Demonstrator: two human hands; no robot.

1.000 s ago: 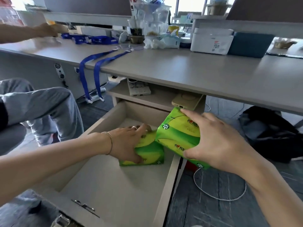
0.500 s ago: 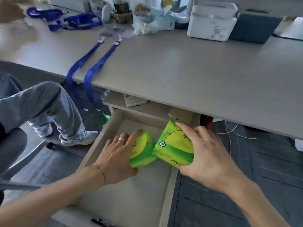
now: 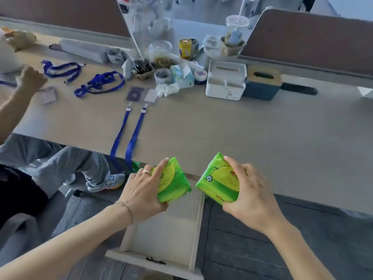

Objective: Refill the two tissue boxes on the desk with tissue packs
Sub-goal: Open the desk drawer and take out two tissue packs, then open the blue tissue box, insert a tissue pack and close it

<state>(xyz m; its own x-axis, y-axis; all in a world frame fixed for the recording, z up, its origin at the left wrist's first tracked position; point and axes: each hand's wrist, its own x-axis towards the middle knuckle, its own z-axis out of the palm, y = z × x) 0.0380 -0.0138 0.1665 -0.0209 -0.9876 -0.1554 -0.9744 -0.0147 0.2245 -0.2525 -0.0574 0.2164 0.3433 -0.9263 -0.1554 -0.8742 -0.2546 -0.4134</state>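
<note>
An open drawer [image 3: 161, 247] is seen nearest, below both hands. One green tissue pack [image 3: 173, 183] is gripped by the left hand [image 3: 141, 195] and another green pack [image 3: 219, 181] by the right hand [image 3: 252, 195], at the desk [image 3: 262, 138] edge. Farther back, a white tissue box [image 3: 226, 82] and a blue tissue box [image 3: 262, 84] are set touching side by side.

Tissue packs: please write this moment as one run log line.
left hand: holds left tissue pack | right hand: holds right tissue pack | drawer: open | white tissue box, blue tissue box: on desk, not refilled
</note>
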